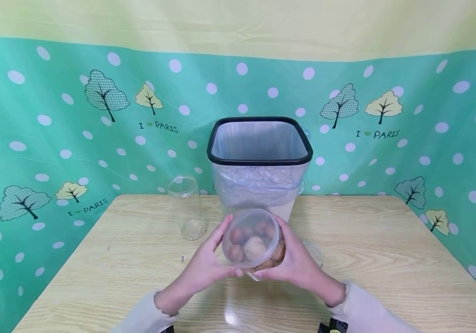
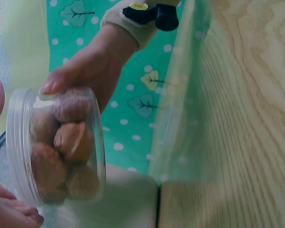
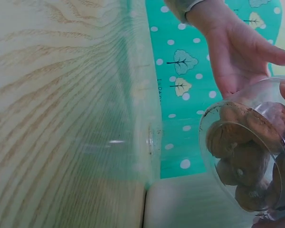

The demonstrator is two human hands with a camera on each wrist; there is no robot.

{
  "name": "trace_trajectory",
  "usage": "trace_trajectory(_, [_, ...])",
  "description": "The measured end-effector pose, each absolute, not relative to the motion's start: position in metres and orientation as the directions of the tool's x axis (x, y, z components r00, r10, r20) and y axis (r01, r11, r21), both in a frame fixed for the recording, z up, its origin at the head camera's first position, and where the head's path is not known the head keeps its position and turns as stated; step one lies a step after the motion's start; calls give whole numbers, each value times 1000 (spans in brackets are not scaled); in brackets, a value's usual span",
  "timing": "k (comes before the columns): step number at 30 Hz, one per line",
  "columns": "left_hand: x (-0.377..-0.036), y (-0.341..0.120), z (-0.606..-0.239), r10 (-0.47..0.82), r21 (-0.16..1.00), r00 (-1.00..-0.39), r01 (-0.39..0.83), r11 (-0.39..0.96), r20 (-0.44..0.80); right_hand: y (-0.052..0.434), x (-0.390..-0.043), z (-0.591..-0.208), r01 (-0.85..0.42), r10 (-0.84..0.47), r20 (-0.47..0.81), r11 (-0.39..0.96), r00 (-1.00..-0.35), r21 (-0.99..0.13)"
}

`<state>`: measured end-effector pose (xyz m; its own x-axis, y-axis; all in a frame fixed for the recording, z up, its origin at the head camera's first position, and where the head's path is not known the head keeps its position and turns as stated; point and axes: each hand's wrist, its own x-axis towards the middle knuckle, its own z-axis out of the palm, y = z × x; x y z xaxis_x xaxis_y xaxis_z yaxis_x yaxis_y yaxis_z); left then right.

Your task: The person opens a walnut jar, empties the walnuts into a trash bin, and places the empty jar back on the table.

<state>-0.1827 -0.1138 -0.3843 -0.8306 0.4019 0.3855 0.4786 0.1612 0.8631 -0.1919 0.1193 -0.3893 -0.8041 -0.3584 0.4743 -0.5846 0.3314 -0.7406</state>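
1. Head view: both hands hold a clear plastic jar (image 1: 252, 243) above the wooden table (image 1: 387, 259), just in front of the bag-lined bin (image 1: 259, 162). The jar is tipped with one round end toward the camera. The left hand (image 1: 204, 266) cups its left side with thumb and fingers curled round the wall; the right hand (image 1: 296, 263) wraps the right side and underside. The jar is filled with brown, walnut-like nuts (image 1: 254, 247). A second clear jar (image 1: 188, 206), apparently empty, stands upright on the table well to the left.

2. Left wrist view: the jar (image 2: 57, 147) lies on its side in the air, its ridged rim at the left. Fingertips of the right hand (image 2: 85, 71) press its upper wall. The wall looks thin, smooth and rigid, so probably slippery; a hold round the body from opposite sides seems safest.

3. Right wrist view: the jar (image 3: 249, 152) shows its rounded end, with the nuts (image 3: 242, 147) packed inside. The left hand (image 3: 242, 52) spreads behind it, palm open against the wall. The load looks moderate in weight and likely to shift when tipped.
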Motion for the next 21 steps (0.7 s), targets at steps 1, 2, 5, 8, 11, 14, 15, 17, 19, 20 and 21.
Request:
trace_trajectory(1, [-184,-116,-384,418,853,-811,503,143,408,120,-192,-389,-583,-358,474,329,-805,-742])
trace_trajectory(2, [-185,-118,-384,435,838,-790,530,129,433,121,-191,-389,-582,-355,473,326,-806,-745])
trace_trajectory(5, [-191,-124,-383,486,790,-716,608,82,501,123,-190,-389,-582,-356,473,328,-806,-744])
trace_trajectory(8, [-199,-130,-383,547,769,-654,638,29,522,126,-189,-388,-594,-364,483,320,-797,-738])
trace_trajectory(11, [-207,-135,-383,613,774,-608,633,-9,505,128,-188,-387,-612,-397,490,281,-776,-739])
trace_trajectory(14, [-214,-138,-384,666,786,-573,617,-34,478,129,-188,-386,-623,-447,490,221,-748,-750])
trace_trajectory(15, [-216,-138,-385,680,788,-561,614,-40,472,129,-187,-386,-621,-463,484,206,-743,-756])
trace_trajectory(17, [-220,-139,-387,708,799,-541,598,-55,453,130,-187,-386,-618,-489,474,183,-732,-765])
trace_trajectory(19, [-223,-140,-388,736,808,-515,584,-75,440,130,-186,-386,-615,-506,467,172,-725,-769])
trace_trajectory(20, [-225,-140,-389,748,813,-502,576,-85,434,130,-186,-386,-616,-512,465,169,-722,-770])
trace_trajectory(21, [-227,-141,-389,758,816,-489,570,-97,431,131,-186,-386,-613,-515,462,167,-722,-773])
